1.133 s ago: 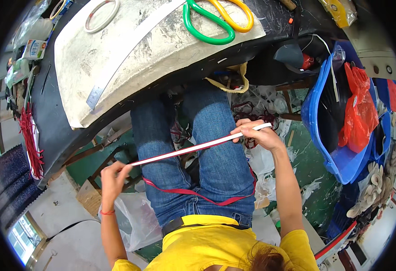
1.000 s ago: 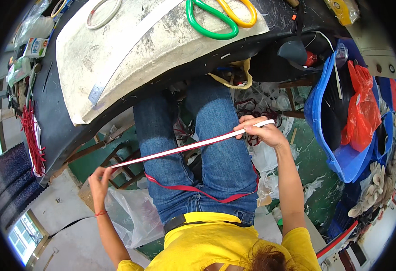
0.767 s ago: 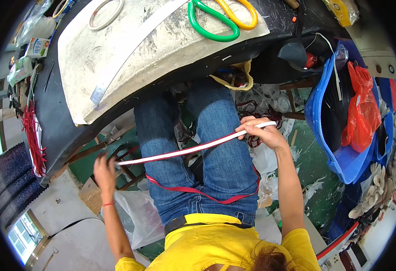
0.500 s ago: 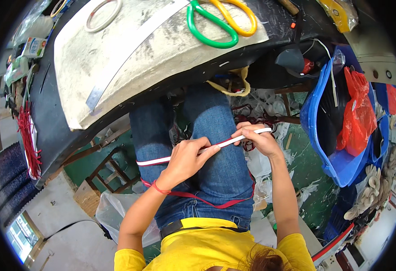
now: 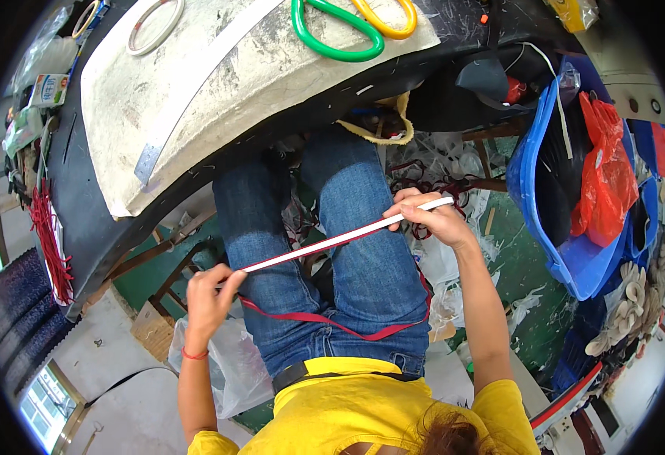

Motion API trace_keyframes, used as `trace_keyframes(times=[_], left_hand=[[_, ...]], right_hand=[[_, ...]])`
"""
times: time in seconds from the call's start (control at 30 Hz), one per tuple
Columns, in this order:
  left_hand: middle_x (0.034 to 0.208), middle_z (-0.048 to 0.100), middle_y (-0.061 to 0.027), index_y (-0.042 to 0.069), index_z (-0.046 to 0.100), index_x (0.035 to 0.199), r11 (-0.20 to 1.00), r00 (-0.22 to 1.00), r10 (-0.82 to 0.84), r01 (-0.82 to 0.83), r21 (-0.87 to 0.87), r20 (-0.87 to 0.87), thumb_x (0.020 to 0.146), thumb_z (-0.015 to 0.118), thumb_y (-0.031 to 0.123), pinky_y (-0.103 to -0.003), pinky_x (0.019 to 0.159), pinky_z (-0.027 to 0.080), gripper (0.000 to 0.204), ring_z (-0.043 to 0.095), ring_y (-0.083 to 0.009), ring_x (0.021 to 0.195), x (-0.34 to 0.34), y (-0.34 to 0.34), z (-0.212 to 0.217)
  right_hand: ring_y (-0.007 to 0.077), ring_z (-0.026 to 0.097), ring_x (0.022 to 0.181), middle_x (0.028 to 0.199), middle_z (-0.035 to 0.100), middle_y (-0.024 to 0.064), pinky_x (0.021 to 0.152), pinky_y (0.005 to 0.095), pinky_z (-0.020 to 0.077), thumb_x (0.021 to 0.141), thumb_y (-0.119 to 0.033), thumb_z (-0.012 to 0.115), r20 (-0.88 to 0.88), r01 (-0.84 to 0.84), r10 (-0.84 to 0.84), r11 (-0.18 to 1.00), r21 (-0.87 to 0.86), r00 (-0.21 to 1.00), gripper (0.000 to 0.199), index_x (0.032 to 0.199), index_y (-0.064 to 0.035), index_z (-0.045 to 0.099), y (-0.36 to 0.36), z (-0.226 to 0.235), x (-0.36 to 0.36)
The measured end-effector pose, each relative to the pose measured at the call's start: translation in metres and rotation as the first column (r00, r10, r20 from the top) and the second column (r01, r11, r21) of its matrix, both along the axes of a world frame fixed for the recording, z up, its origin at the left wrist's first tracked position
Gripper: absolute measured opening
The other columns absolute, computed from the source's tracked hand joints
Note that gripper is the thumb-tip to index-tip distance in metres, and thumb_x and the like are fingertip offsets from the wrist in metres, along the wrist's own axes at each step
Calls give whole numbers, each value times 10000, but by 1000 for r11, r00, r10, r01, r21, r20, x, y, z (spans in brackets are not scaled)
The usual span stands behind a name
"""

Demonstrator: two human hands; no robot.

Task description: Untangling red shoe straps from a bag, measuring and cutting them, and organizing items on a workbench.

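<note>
A narrow white strip with a dark red edge [image 5: 309,249] runs taut across my thighs, slanting up to the right. Its left end is pinched between the thumb and fingers of my left hand [image 5: 212,297], just beyond my left thigh. My right hand [image 5: 429,218] is closed on the strip beyond my right thigh, and a short white end sticks out past its fingers. A dark red ribbon [image 5: 363,334] hangs in a loose curve across my lap. I cannot tell whether the ribbon joins the strip.
On the worktable ahead lie a pale board [image 5: 112,144], a metal ruler [image 5: 196,91], a white ring [image 5: 150,30] and green-and-yellow-handled scissors [image 5: 347,54]. A blue bin [image 5: 541,220] with a red plastic bag [image 5: 603,174] stands to the right. Red strips [image 5: 48,235] hang at the left.
My left hand has slid left and slightly down along the strip, from between my thighs to past my left thigh. My right hand has moved up slightly, keeping hold of the strip.
</note>
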State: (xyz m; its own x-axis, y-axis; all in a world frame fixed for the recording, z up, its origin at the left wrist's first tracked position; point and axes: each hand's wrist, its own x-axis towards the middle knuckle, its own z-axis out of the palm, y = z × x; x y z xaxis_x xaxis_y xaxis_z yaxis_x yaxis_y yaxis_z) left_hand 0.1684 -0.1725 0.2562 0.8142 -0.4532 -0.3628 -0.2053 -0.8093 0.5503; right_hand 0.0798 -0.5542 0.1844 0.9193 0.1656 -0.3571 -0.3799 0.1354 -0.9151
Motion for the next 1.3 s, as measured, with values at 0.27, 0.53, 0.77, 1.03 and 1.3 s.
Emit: trace_keyframes(times=[0.27,0.53,0.77,1.03,1.3], left_hand=[[618,585,-112,-12,618,743,848,893,403,-446,287,198,867,627,231,-319,544,421,272,546,-185,555,-3,174,-19],[907,640,-149,41,642,921,999,933,-39,29,34,358,822,635,143,-407,736,476,143,608,-317,835,23,-16,-8],[540,571,-87,-22,627,749,938,948,-227,152,-311,-221,887,610,235,-268,456,412,292,557,-121,476,-9,-151,-26],[534,556,-54,-9,628,713,985,920,-80,13,-173,-384,884,606,228,-248,455,375,293,518,-85,495,5,-96,-7],[528,564,-83,-16,614,688,999,990,-33,28,-36,-137,845,630,176,-276,489,394,249,541,-153,475,9,3,2]], right_hand=[[182,484,1023,797,684,72,904,335,389,871,-248,576,-39,-1,0,1000,-18,999,296,957,4,706,-2,2,-3],[174,502,996,739,670,74,872,339,403,875,-254,571,10,33,-32,996,-79,999,305,905,17,706,6,10,-3],[201,547,962,856,647,124,900,331,393,927,-307,468,-45,44,-44,999,-8,998,421,942,54,683,8,7,2],[205,484,981,817,678,121,909,334,366,905,-252,456,-5,33,-33,980,198,999,385,975,53,680,-4,-16,-1],[183,519,949,814,671,93,891,322,381,912,-261,473,44,11,-15,996,93,999,370,984,34,685,-1,-10,-1]])
